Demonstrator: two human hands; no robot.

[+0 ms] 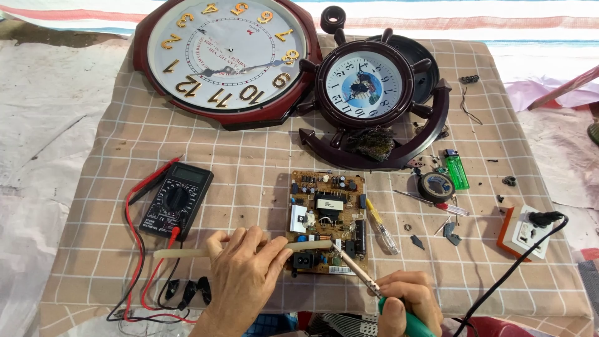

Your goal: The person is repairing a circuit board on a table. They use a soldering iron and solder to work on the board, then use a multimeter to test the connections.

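Observation:
A brown circuit board [327, 218] with several components lies on the checked cloth in front of me. My left hand [242, 274] grips a pale flat stick [181, 253], whose far end rests across the board's near edge. My right hand [404, 302] holds a soldering iron with a green handle [365, 274]. Its tip touches the board near the lower middle, close to the stick's end.
A black multimeter [176, 200] with red and black leads lies at the left. Two clocks, a large round one [226, 53] and a ship-wheel one [365, 87], lie at the back. A screwdriver [382, 226], tape roll [435, 186], green lighter [457, 170] and socket block [525, 232] sit at the right.

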